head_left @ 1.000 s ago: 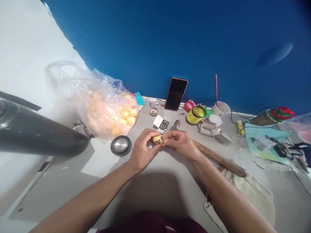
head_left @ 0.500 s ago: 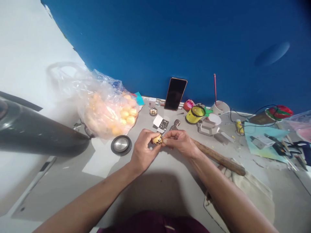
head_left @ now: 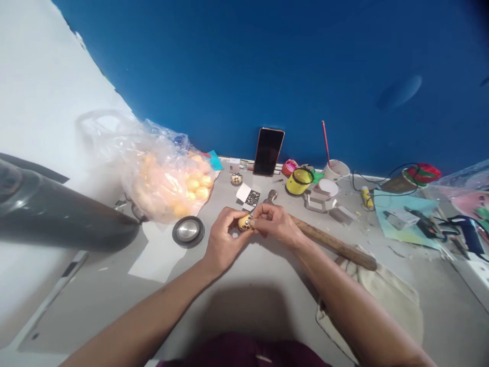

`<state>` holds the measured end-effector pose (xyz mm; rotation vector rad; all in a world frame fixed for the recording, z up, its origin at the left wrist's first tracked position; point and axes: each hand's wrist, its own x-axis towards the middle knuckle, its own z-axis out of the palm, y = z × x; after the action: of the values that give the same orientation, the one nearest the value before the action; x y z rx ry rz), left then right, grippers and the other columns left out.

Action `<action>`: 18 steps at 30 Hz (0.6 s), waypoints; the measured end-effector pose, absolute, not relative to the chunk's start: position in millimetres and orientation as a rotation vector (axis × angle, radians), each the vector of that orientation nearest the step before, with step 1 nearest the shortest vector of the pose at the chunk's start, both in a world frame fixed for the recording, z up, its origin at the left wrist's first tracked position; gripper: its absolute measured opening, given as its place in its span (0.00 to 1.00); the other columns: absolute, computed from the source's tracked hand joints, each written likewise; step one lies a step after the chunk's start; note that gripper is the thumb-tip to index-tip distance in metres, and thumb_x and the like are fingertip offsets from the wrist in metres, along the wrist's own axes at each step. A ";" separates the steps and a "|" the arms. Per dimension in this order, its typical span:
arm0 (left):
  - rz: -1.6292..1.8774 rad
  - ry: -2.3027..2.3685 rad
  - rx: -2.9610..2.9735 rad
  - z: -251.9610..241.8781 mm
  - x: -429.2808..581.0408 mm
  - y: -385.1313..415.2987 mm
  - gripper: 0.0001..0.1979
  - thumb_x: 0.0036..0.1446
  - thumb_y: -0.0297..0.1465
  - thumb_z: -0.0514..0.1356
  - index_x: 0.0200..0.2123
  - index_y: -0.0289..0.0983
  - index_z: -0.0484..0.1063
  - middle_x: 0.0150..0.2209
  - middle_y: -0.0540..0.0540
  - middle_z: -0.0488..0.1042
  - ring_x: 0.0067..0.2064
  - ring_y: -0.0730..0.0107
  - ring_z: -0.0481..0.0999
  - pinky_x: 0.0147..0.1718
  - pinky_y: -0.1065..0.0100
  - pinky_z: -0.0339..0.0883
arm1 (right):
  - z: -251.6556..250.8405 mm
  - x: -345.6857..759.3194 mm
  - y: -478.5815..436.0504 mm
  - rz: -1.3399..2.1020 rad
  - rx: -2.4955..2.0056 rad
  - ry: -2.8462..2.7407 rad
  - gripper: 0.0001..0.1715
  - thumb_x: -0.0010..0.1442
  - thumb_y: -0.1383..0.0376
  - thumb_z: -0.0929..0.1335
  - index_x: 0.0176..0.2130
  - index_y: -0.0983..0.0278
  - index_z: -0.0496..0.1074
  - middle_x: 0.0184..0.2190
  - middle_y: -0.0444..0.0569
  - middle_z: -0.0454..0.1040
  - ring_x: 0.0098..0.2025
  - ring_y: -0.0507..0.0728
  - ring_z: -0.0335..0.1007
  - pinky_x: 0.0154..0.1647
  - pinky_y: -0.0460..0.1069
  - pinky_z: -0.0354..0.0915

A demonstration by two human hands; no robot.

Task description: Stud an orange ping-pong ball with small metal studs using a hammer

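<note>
Ball (head_left: 243, 223) is sitting near the small box (head_left: 243, 192), gripped in the left hand (head_left: 222, 237), which should be staying steady while the right hand (head_left: 277, 225) is touching its spotted side, pinch contents unclear.

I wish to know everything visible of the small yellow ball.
The yellow ball looks rounded, with dark, shiny spots on its visible side; its material is unclear. Over the grey table, the left hand grips it between thumb and fingers, and fingertips of the right hand meet its right side, so part of it is hidden.
</note>
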<state>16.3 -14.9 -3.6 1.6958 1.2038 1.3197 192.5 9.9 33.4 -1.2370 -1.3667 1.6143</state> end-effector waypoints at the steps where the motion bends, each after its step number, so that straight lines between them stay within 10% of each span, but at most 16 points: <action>1: 1.299 1.193 1.652 -3.4 16.4 -14.7 0.15 0.54 0.35 0.71 0.43 0.38 0.76 0.37 0.46 0.75 0.38 0.66 0.77 0.39 0.66 0.74 | 30.7 193.9 10.7 1.633 -1.207 -1.355 0.12 0.52 0.60 0.75 0.29 0.64 0.72 0.19 0.42 0.72 0.20 0.48 0.61 0.21 0.44 0.58; 18: 1.087 1.016 1.110 2.4 15.4 -8.0 0.21 0.50 0.36 0.73 0.45 0.37 0.74 0.34 0.46 0.79 0.35 0.65 0.78 0.37 0.63 0.72 | 42.5 201.9 16.4 1.494 -1.239 -1.483 0.15 0.55 0.54 0.73 0.30 0.63 0.71 0.21 0.43 0.73 0.20 0.50 0.61 0.22 0.46 0.57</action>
<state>15.4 -8.0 2.4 1.1098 1.0156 1.0874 201.9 16.4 42.5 -1.2388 -1.4829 1.4944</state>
